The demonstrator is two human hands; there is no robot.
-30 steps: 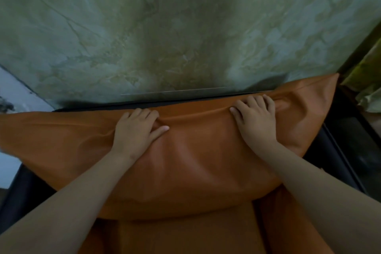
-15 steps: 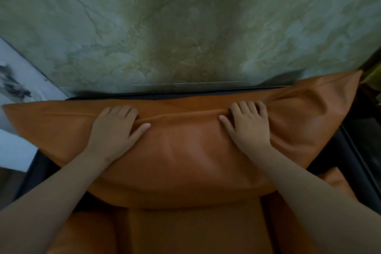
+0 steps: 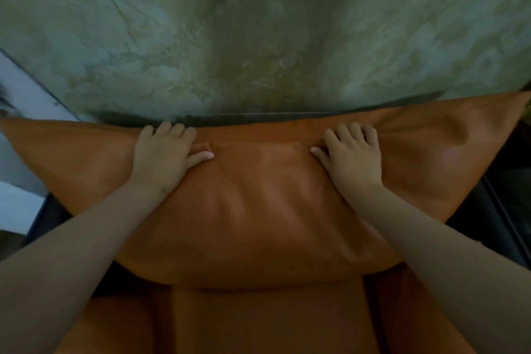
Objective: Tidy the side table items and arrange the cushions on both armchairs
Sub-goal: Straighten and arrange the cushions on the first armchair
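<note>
A large orange cushion (image 3: 267, 210) stands upright against the back of a dark-framed armchair (image 3: 488, 210). My left hand (image 3: 163, 152) grips its top edge left of centre, fingers curled over the rim and thumb on the front. My right hand (image 3: 353, 155) holds the top edge right of centre in the same way, and the fabric is creased between thumb and fingers. Below the cushion lies the orange seat cushion (image 3: 264, 322). Both forearms reach in from the bottom corners.
A green marbled wall (image 3: 258, 31) rises directly behind the chair. A pale panel (image 3: 20, 100) borders the wall at the left. The chair's dark arms flank the cushion on both sides.
The cushion has shifted up against the chair back and sits more centred. Both hands stay on its top edge, moved slightly closer together.
</note>
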